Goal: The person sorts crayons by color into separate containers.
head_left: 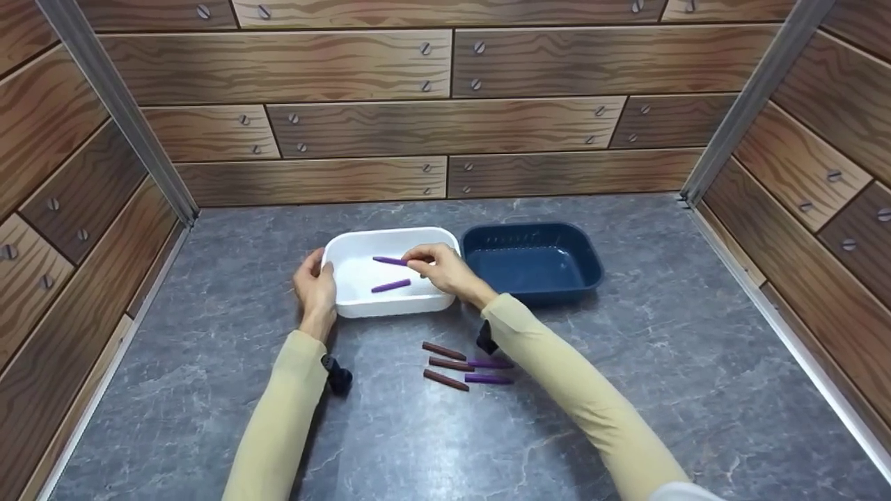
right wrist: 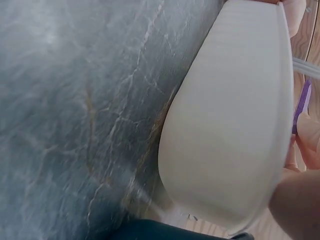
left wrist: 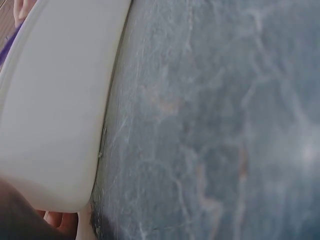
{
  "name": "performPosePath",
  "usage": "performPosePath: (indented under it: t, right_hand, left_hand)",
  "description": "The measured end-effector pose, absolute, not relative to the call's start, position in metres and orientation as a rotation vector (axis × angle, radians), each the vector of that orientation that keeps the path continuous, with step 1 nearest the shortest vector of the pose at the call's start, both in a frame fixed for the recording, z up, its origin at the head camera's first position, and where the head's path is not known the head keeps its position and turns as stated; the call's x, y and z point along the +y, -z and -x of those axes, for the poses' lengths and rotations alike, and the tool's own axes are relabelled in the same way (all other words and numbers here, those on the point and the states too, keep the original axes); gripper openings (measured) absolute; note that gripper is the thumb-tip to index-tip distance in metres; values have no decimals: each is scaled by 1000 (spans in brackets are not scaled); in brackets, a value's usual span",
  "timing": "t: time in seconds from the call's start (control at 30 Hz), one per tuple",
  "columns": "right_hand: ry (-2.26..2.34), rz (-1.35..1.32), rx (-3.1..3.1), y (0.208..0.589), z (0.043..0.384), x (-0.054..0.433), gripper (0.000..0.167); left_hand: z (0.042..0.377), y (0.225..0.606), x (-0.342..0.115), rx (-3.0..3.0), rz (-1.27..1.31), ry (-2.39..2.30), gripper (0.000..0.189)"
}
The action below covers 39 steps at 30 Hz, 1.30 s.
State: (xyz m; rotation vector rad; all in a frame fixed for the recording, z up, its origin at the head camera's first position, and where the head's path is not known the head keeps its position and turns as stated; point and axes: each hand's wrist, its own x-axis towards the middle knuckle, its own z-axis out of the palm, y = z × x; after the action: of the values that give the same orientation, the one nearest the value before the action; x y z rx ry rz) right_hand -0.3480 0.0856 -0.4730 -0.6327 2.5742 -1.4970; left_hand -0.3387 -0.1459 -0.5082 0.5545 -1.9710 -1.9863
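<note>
A left hand grips the left end of a white tray, its thumb at the rim and its fingers bent around the outer wall. The right hand reaches over the tray's right side, thumb and fingers pinched together on one end of a purple stick; in the right wrist view this stick shows beyond the rim, slanting upward from the fingers. A second purple stick lies inside the tray, on its floor. Immediately to the right stands a dark blue tray; whether the two trays touch cannot be told. Nearer the viewer, three brown sticks and two further purple sticks lie grouped on the grey, veined surface. Wood-patterned panels enclose the surface at the back and sides.
</note>
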Motion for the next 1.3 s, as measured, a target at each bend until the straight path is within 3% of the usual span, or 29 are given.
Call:
performPosePath:
  t: [1.3]
  right_hand:
    - [1352, 382, 2620, 483, 372, 70, 18]
  left_hand:
    - [341, 509, -146, -1973, -551, 1976, 40]
